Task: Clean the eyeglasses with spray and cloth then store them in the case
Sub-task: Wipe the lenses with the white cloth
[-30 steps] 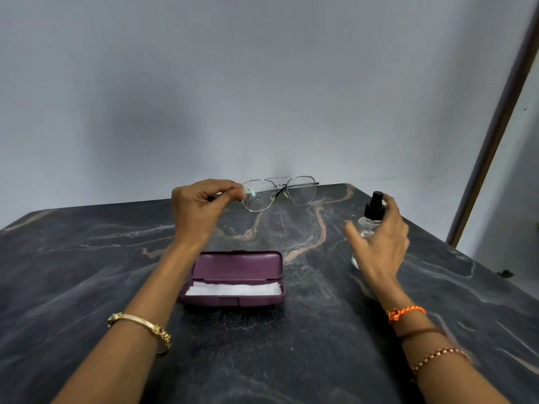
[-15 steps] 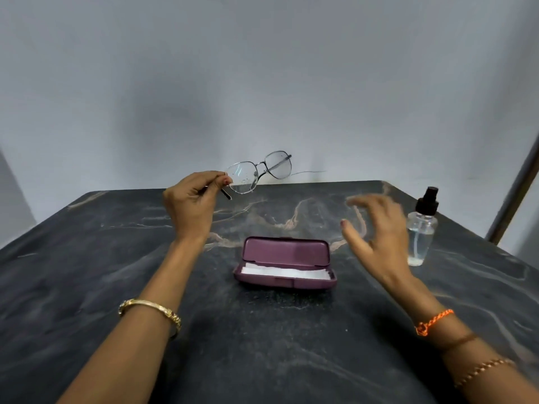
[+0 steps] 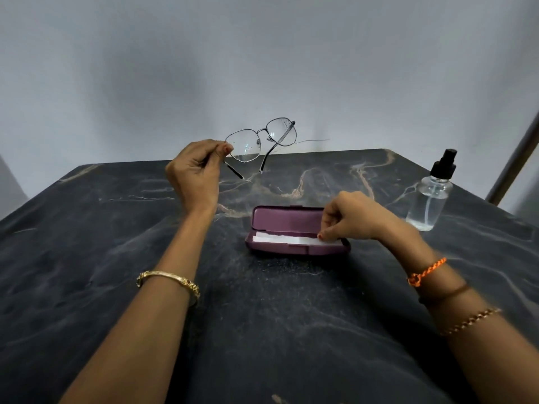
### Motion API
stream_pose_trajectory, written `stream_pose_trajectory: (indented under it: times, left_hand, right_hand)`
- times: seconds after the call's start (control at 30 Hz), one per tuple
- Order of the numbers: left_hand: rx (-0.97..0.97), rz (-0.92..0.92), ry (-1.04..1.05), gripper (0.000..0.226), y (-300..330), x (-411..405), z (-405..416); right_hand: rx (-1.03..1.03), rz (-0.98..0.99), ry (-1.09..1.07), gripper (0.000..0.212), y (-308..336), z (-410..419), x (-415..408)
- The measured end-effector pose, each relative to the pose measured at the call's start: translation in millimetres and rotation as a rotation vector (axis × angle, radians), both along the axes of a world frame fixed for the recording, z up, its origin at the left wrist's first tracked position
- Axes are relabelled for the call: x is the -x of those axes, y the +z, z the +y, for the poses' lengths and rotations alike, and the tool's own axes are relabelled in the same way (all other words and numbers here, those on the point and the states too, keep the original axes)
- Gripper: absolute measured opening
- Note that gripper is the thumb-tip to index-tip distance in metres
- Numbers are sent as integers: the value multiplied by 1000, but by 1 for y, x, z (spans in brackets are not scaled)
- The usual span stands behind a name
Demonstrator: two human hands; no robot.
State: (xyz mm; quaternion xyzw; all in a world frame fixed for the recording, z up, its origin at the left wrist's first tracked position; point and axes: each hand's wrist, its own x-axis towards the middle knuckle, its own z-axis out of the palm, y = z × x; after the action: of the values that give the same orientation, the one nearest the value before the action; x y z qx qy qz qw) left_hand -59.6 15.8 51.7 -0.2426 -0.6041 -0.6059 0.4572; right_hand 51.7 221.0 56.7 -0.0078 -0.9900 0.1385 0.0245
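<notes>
My left hand (image 3: pixel 194 173) pinches the thin metal eyeglasses (image 3: pixel 261 141) by the left rim and holds them up above the far part of the table; droplets speckle the lenses. An open purple case (image 3: pixel 291 225) lies at the table's middle with a white cloth (image 3: pixel 280 238) inside. My right hand (image 3: pixel 350 218) reaches into the case's right end and pinches the cloth there. A clear spray bottle (image 3: pixel 430 196) with a black nozzle stands upright to the right, apart from both hands.
The dark marble table (image 3: pixel 262 316) fills the lower view, backed by a plain grey wall (image 3: pixel 262 53). A brown door frame (image 3: pixel 516 158) runs along the right edge, past the table's right corner.
My right hand left the spray bottle standing on the table, swung left and came down onto the cloth in the case. My left hand kept the glasses raised and tilted them.
</notes>
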Motion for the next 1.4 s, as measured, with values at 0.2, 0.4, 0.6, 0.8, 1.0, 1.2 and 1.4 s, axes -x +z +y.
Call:
stream_pose_trajectory:
  times: [0.2, 0.4, 0.6, 0.8, 1.0, 1.2, 1.4]
  left_hand:
    - [8, 23, 3, 17, -1, -4, 5]
    - [27, 42, -6, 14, -1, -5, 8]
    - [30, 46, -14, 14, -2, -5, 12]
    - [30, -2, -20, 14, -8, -8, 14]
    - [-15, -21, -12, 15, -4, -8, 16]
    - [-17, -38, -12, 15, -1, -8, 16]
    - [-30, -42, -26, 15, -3, -8, 15]
  right_hand:
    - [-29, -38, -40, 21, 2, 2, -10]
    - [-91, -72, -28, 17, 1, -1, -9]
    - [-78, -66, -22, 9, -3, 0, -8]
    - [-74, -50, -17, 6, -7, 1, -10]
    - [-82, -33, -19, 4, -10, 1, -10]
    - [-151, 16, 32, 10, -11, -3, -10]
    - [74, 9, 133, 22, -8, 8, -11]
